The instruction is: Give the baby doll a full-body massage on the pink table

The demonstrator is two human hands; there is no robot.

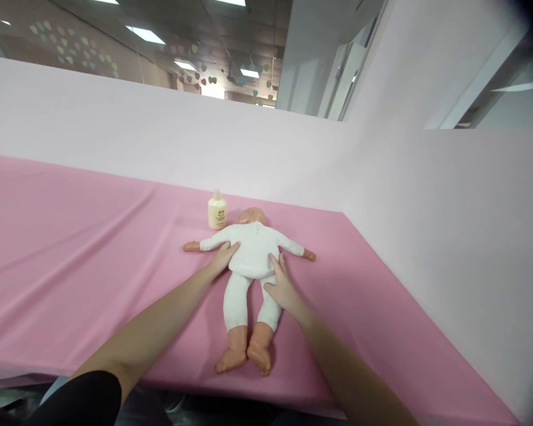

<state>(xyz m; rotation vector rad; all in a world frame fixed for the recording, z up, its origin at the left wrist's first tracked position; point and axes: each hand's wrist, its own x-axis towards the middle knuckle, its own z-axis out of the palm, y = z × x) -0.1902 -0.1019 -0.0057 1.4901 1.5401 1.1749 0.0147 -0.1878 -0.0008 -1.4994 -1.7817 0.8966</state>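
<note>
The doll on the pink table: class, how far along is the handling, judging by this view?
Done: the doll lies flat, dressed in white. In hand: both hands, left hand and right hand, rest open on its sides. Left: the cream bottle by its head stands untouched, cap on.

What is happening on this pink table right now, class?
A person has both bare hands on a baby doll in a white suit, which lies stretched out on the pink cloth. The left hand rests flat on the doll's side under one arm; the right hand lies at its hip. Neither hand has a closed grip. A small cream bottle stands upright by the doll's head.
</note>
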